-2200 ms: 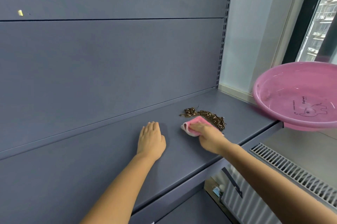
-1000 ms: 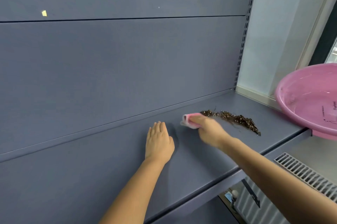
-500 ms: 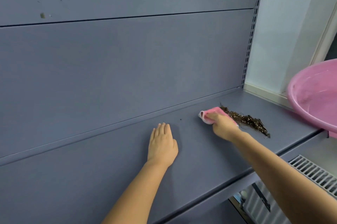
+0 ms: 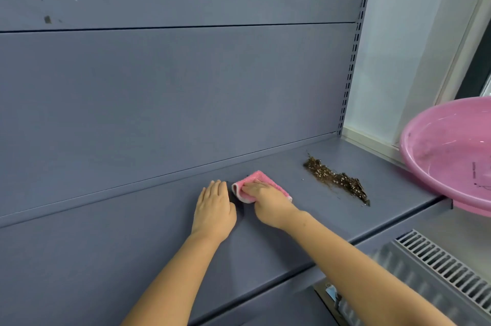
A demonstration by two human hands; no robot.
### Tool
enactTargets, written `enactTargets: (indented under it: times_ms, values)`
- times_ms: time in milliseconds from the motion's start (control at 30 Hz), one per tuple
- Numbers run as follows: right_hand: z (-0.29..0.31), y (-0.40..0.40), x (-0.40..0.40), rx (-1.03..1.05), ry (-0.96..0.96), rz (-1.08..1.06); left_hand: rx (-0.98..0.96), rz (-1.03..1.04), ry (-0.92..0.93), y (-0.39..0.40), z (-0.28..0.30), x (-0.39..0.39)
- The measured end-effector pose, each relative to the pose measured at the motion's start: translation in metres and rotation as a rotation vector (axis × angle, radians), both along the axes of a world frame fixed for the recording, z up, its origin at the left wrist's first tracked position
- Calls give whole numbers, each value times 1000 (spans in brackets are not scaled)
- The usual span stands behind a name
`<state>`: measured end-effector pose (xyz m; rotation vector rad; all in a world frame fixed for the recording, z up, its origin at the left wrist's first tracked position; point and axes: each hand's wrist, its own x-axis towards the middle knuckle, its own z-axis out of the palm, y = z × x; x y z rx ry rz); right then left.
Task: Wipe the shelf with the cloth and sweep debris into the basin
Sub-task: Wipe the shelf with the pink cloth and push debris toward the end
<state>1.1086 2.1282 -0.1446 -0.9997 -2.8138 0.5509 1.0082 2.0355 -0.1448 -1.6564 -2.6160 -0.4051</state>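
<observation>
Nearby, debris (image 4: 336,179) outside pink basin (image 4: 435,166)

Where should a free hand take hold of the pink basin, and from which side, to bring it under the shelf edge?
Grip the pink basin by its rolled rim at the near left, coming from below and in front of the shelf. The rim there overhangs the shelf's right end, so fingers can likely hook under it. The wall is smooth and sloped, a poor hold. The left hand lies flat and free.
</observation>
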Motion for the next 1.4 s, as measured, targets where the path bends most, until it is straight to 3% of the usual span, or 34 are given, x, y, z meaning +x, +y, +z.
enactTargets:
  times_ms: [67,233,467,567,700,867,1067,1233,1400]
  values:
    - [5,12,13,6,-27,-55,7,11,0,0,0,0]
    - [4,42,51,-13,129,-197,29,25,-12,-2,0,3]
    - [6,44,52,-41,179,-240,27,9,-14,-2,0,2]
    - [16,25,39,-65,292,-109,61,-6,-34,0,-3,-2]
    - [24,-7,1,43,286,7,136,30,-91,-2,-2,-4]
    - [7,-29,-49,32,267,139,238,64,-189,-8,2,-20]
    - [-2,-5,-70,-32,34,38,128,95,-101,-10,12,-46]
    - [3,35,-26,-34,134,-54,98,53,-117,18,11,-20]
    - [8,75,5,-137,52,-388,97,16,-134,50,7,6]
